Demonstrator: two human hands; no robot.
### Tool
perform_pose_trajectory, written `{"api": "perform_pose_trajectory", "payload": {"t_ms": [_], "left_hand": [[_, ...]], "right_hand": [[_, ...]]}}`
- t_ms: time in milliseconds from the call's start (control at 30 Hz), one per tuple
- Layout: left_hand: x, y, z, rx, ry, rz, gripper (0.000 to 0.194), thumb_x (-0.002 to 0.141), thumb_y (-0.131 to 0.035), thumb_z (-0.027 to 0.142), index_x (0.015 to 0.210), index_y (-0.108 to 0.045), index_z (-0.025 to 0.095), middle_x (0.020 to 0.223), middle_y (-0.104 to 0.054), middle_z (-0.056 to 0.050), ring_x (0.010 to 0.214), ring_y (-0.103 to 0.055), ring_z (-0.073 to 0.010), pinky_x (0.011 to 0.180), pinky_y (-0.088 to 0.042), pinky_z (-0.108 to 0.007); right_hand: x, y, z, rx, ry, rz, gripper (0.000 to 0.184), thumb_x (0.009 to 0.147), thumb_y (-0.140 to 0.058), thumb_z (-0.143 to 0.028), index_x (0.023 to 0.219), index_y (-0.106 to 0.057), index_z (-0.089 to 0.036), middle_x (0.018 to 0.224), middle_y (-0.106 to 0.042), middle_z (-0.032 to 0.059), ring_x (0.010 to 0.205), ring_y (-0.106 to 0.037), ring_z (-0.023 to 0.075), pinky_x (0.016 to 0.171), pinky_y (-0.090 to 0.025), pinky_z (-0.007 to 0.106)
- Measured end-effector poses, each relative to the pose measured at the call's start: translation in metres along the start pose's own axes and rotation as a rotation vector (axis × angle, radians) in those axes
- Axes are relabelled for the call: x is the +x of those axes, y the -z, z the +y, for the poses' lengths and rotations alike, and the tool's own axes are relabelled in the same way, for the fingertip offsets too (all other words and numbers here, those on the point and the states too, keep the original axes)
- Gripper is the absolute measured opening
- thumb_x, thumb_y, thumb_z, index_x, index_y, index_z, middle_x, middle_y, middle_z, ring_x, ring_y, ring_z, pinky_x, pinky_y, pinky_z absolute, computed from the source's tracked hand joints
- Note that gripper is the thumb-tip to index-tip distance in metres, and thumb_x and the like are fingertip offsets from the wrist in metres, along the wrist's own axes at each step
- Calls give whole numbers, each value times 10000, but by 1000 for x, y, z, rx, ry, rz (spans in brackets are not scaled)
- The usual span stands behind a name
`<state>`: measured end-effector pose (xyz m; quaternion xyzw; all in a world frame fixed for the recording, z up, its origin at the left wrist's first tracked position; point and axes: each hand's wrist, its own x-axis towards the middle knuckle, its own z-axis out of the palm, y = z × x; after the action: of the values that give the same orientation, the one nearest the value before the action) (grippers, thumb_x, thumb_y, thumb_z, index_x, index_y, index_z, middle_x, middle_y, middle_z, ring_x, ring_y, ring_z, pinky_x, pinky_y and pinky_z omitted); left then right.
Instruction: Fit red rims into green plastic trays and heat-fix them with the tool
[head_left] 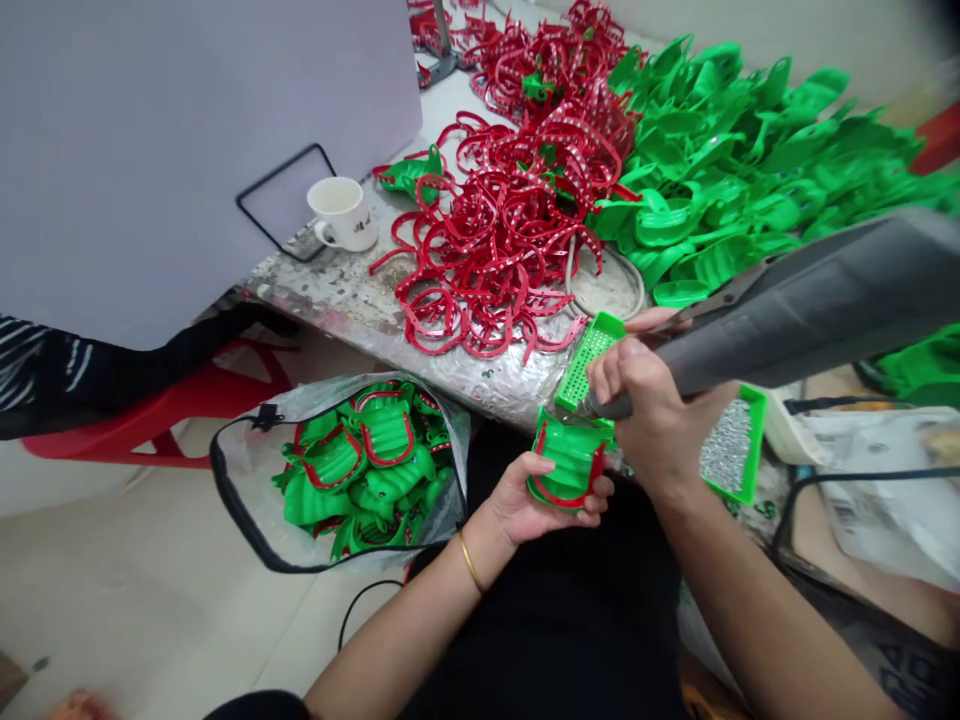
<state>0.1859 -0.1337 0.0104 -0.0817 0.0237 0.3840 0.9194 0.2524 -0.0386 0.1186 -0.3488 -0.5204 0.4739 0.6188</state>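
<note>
Overall, a worn, paint-spattered workbench (330, 310) crosses the view, with a pale board (180, 160) standing at its left. The bench carries a large heap of green plastic dental impression trays (750, 170) and a tangle of red perforated metal strips (517, 220). Below the bench edge, a clear plastic bag (247, 450) with black trim holds green trays fitted with red strips, and a red plastic stool (187, 400) stands beyond it. A white mug (343, 215) sits on the bench inside a black wire frame (277, 200).

The left hand (525, 500) is closed around a green impression tray with a red rim strip (570, 465), held just below the bench edge. The right hand (645, 410) grips a grey-sleeved hand tool (810, 310), its metal tip (583, 408) close above that tray; contact cannot be confirmed. A green perforated strip (589, 360) lies against the right hand; whether it is held cannot be determined. A green tray of small metal studs (727, 450) sits to the right.
</note>
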Motion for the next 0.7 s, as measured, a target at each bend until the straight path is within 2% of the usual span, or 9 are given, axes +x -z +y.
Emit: {"api": "perform_pose_trajectory", "payload": {"t_ms": [233,433,700], "left_hand": [[0,3,1,8,-14,33,393,607,-620,271,964,-641,110,872,-641,-103,748,-547,-204,727,-347,-324],[0,4,1,28,-28,61,398,597,-621,262,964,-647,111,834,-672,-102,745,-574,-221,753,-367,-359],[-1,9,1,38,-27,78,381,621,-608,250,974,-635,109,859,-680,-105,768,-595,-222,787,-384,-387]], "right_hand": [[-23,-4,8,-5,-75,-4,136,785,-606,-176,907,-548,-190,539,-438,-76,393,-439,65,367,-383,200],[-27,-6,14,-17,-95,6,156,784,-614,-210,919,-536,-202,532,-429,-79,383,-427,64,338,-357,189],[-30,-5,20,-57,-97,8,153,775,-617,-243,882,-514,-204,539,-436,-80,401,-449,67,403,-414,209]]}}
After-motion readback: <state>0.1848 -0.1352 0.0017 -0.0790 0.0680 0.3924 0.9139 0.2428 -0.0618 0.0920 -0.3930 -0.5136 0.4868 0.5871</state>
